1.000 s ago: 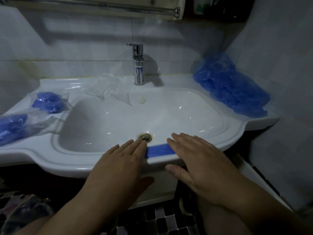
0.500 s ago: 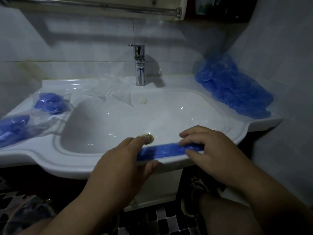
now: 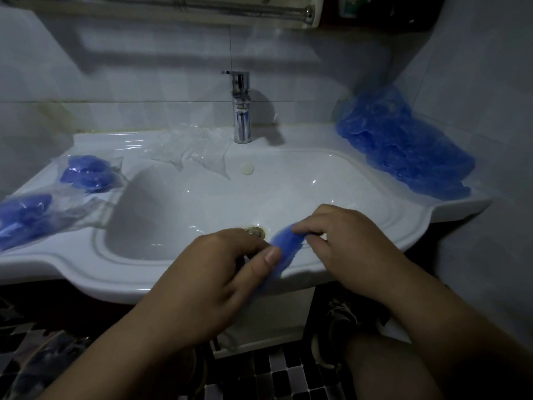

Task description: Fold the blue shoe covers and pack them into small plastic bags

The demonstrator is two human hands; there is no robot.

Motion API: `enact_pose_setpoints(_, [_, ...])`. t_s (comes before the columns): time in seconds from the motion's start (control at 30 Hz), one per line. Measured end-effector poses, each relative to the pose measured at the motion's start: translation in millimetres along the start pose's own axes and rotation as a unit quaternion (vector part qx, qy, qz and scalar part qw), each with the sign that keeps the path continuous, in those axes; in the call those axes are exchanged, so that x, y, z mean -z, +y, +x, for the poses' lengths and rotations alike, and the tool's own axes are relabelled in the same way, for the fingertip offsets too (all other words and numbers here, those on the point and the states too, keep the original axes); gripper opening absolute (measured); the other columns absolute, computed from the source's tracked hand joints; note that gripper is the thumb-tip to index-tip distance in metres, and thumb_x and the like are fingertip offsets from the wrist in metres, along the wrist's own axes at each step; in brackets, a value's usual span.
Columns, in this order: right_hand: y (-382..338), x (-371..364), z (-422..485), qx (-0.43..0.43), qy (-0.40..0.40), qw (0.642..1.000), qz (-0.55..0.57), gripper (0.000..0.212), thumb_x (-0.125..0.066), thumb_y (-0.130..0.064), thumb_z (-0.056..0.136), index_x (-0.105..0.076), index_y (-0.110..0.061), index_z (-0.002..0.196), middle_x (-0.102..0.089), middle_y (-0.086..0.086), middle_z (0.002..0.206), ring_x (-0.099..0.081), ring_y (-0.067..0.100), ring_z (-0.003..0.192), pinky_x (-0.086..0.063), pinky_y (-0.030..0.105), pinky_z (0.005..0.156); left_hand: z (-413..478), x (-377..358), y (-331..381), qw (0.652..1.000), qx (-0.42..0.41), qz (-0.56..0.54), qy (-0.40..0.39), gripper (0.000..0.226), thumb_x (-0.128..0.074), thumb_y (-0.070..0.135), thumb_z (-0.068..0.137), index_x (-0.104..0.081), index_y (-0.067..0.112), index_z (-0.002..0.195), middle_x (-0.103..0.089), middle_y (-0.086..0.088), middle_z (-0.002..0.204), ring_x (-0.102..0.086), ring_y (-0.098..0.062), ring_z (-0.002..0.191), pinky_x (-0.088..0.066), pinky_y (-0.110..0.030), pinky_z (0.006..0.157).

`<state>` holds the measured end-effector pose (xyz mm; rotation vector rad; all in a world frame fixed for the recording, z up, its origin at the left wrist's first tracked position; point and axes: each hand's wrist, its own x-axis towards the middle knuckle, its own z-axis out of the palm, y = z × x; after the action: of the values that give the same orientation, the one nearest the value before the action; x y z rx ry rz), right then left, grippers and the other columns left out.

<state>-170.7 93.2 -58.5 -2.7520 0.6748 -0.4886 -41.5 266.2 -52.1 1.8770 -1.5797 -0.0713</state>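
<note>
Since half a second ago we lifted the cover (image 3: 284, 244) off the sink rim (image 3: 86, 274), and now our left hand (image 3: 207, 287) pinches its near end, our right hand (image 3: 356, 246) pinches its far end, cover bunched between them just above that rim, beside the drain (image 3: 256, 230).

Dim, bluish light from above throws the chrome tap's (image 3: 241, 111) shadow rightward, small glints dot the white ceramic sink (image 3: 302, 180), and wide-angle edges bend.
</note>
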Motion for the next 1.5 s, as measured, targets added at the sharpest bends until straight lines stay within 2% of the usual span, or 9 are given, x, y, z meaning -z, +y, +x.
enact_pose_setpoints(0.17, [-0.4,-4.1,-7.1,0.032,0.020,0.998,0.041,0.032,-0.053,-0.013,0.093,-0.068,-0.027,0.117,-0.062,-0.011,0.113,-0.058,0.008,0.103,-0.047,0.030,0.092,2.6,-4.0,-5.8,0.998,0.032,-0.049,-0.036,0.024,-0.045,0.037,0.089,-0.068,0.039,0.096,-0.067,0.017,0.088,-0.065,-0.004,0.083,-0.048,-0.027,0.073])
enact_pose_setpoints(0.3, [-14.4,0.3,-27.9,0.108,0.071,0.985,0.118,0.026,-0.066,-0.008,0.080,-0.072,-0.023,0.100,-0.062,-0.012,0.099,-0.062,0.008,0.092,-0.053,0.030,0.079,8.7,-11.8,-18.0,0.999,0.009,-0.025,-0.021,0.045,-0.053,0.012,0.080,-0.066,0.053,0.097,-0.065,0.024,0.090,-0.064,0.002,0.080,-0.054,-0.027,0.071])
enact_pose_setpoints(0.53, [-33.0,-9.5,-56.3,0.170,0.079,0.974,0.129,0.021,-0.076,-0.034,0.074,-0.073,-0.026,0.093,-0.052,-0.014,0.089,-0.052,0.005,0.086,-0.044,0.021,0.072,6.9,-16.4,-11.1,1.000,-0.004,0.009,-0.029,0.014,-0.065,0.032,0.079,-0.071,0.041,0.088,-0.055,0.016,0.090,-0.055,-0.006,0.090,-0.043,-0.022,0.075])
enact_pose_setpoints(0.73, [-28.9,-17.9,-53.4,0.182,0.092,0.976,0.077,0.029,-0.073,-0.010,0.070,-0.071,-0.026,0.095,-0.048,-0.013,0.090,-0.047,0.007,0.086,-0.043,0.022,0.073,6.1,-10.1,-6.7,0.997,-0.003,-0.043,-0.063,0.033,-0.050,0.016,0.081,-0.071,0.041,0.086,-0.061,0.014,0.091,-0.061,-0.005,0.088,-0.046,-0.020,0.075])
enact_pose_setpoints(0.93, [-35.1,-21.5,-52.1,0.164,0.109,0.972,0.131,0.006,-0.069,-0.026,0.078,-0.072,-0.022,0.082,-0.050,-0.010,0.084,-0.050,0.012,0.083,-0.045,0.030,0.071,5.1,-9.2,-7.3,0.995,0.000,-0.055,-0.084,0.032,-0.054,0.015,0.079,-0.069,0.042,0.089,-0.059,0.014,0.092,-0.061,-0.005,0.088,-0.045,-0.019,0.074])
enact_pose_setpoints(1.1, [-29.9,-21.2,-51.9,0.112,0.087,0.966,0.216,0.026,-0.054,-0.032,0.087,-0.058,-0.017,0.066,-0.049,-0.010,0.080,-0.052,0.013,0.083,-0.039,0.023,0.070,1.3,-0.7,-9.4,0.990,-0.001,-0.048,-0.132,0.041,-0.055,0.020,0.067,-0.070,0.036,0.101,-0.055,0.012,0.096,-0.059,-0.007,0.090,-0.043,-0.016,0.072])
enact_pose_setpoints(1.2, [-32.4,-23.8,-50.6,0.087,0.116,0.965,0.219,0.020,-0.059,-0.032,0.084,-0.066,-0.017,0.072,-0.055,-0.004,0.080,-0.054,0.007,0.082,-0.038,0.009,0.071,0.0,0.4,-4.5,0.989,-0.002,-0.090,-0.120,0.013,-0.063,0.032,0.081,-0.071,0.035,0.091,-0.058,0.009,0.094,-0.062,-0.012,0.090,-0.048,-0.030,0.075])
enact_pose_setpoints(1.27, [-33.4,-25.1,-49.6,0.067,0.133,0.965,0.216,0.012,-0.064,-0.034,0.079,-0.067,-0.023,0.074,-0.057,-0.009,0.081,-0.056,0.005,0.083,-0.040,0.009,0.072,0.4,-3.6,-3.6,0.989,0.009,-0.108,-0.098,0.020,-0.054,0.046,0.087,-0.070,0.035,0.081,-0.059,0.009,0.089,-0.062,-0.012,0.087,-0.048,-0.033,0.076])
enact_pose_setpoints(1.5, [-30.6,-15.5,-54.4,0.095,0.098,0.978,0.156,0.029,-0.085,-0.026,0.064,-0.061,-0.030,0.079,-0.048,-0.016,0.092,-0.054,0.006,0.091,-0.043,0.017,0.073,1.3,-15.2,-1.8,0.998,0.054,-0.043,0.001,0.018,-0.070,0.025,0.082,-0.062,0.036,0.093,-0.066,0.013,0.082,-0.063,-0.007,0.075,-0.051,-0.029,0.068])
